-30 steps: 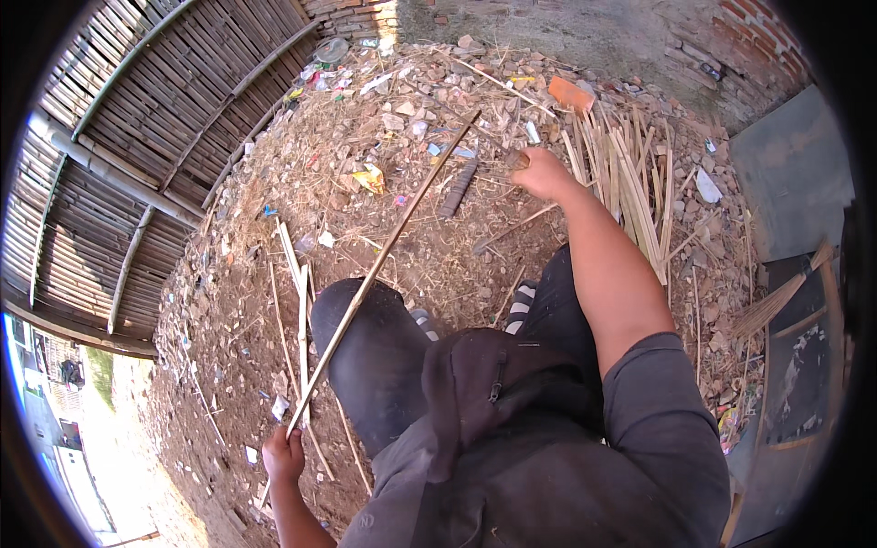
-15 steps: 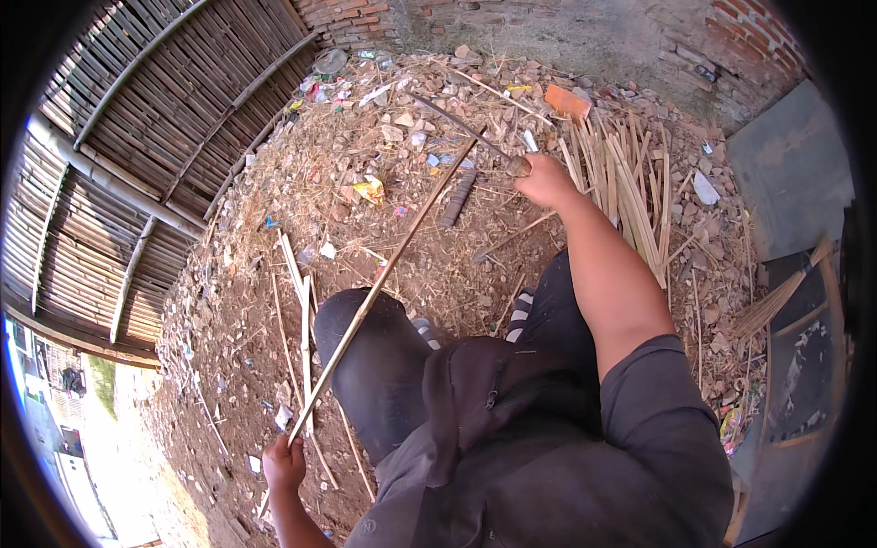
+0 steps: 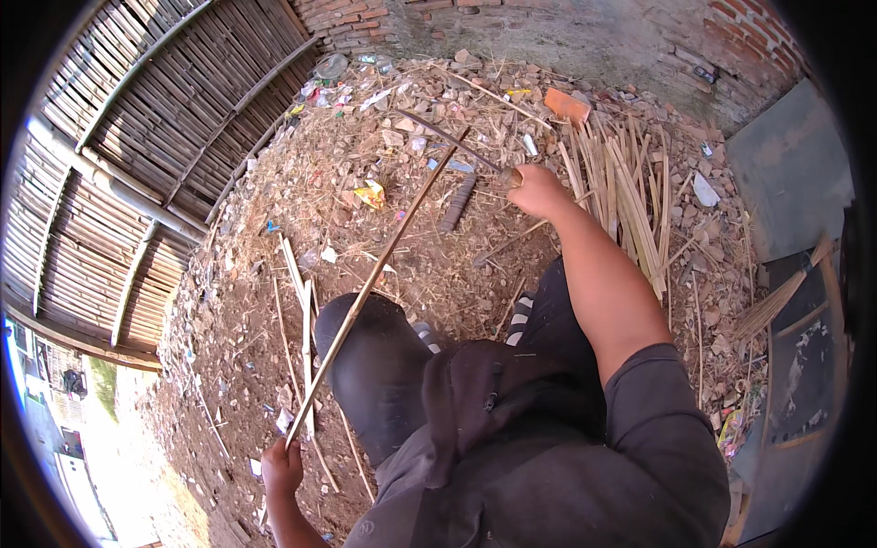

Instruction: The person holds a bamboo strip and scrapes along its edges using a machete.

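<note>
Rubble-strewn dirt ground (image 3: 233,365), bamboo wall (image 3: 160,114) left, brick wall (image 3: 557,41) far, left hand (image 3: 282,468) closed on bamboo strip (image 3: 370,279), right hand (image 3: 541,192) wrapped firmly round bladed tool (image 3: 481,159).

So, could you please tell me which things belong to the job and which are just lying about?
Job: long stick, left hand; slender dark tool, right hand; probably the pale strips at right.
Apparently lying about: yellow wrapper; orange slab; white scrap.
</note>
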`<state>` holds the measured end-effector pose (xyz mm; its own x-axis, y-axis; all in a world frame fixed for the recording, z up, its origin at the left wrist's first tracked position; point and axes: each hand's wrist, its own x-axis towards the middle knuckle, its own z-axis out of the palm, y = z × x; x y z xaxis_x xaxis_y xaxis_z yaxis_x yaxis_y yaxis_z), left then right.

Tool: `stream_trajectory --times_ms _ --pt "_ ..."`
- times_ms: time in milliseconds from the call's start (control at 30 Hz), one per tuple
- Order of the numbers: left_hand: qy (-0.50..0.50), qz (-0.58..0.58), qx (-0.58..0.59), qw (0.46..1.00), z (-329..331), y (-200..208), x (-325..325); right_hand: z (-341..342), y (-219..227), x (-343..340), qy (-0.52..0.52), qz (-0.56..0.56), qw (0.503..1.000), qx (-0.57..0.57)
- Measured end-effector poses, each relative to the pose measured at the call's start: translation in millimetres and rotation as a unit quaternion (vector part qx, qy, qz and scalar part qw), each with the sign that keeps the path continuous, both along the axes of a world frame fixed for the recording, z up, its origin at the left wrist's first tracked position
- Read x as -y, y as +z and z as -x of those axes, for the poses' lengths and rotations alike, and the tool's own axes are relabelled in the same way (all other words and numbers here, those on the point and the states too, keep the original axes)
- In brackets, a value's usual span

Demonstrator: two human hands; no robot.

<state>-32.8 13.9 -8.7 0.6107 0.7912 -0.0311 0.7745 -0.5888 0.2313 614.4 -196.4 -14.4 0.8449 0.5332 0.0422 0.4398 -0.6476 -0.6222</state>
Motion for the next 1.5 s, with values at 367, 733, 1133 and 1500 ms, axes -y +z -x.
stream_trajectory --times_ms 367,733,1133,1500 --pt "-0.027 0.054 0.053 0.997 -76 -1 37 76 34 -22 0.286 0.006 0.946 0.151" --pt "-0.020 0.032 0.018 0.999 -129 6 62 70 16 -24 0.232 0.021 0.970 0.066" --pt "-0.012 -0.021 -0.003 1.000 -139 10 58 77 7 -48 0.287 0.102 0.952 -0.027" --pt "-0.021 -0.017 0.007 1.000 -137 6 51 76 5 -47 0.291 0.060 0.955 -0.003"
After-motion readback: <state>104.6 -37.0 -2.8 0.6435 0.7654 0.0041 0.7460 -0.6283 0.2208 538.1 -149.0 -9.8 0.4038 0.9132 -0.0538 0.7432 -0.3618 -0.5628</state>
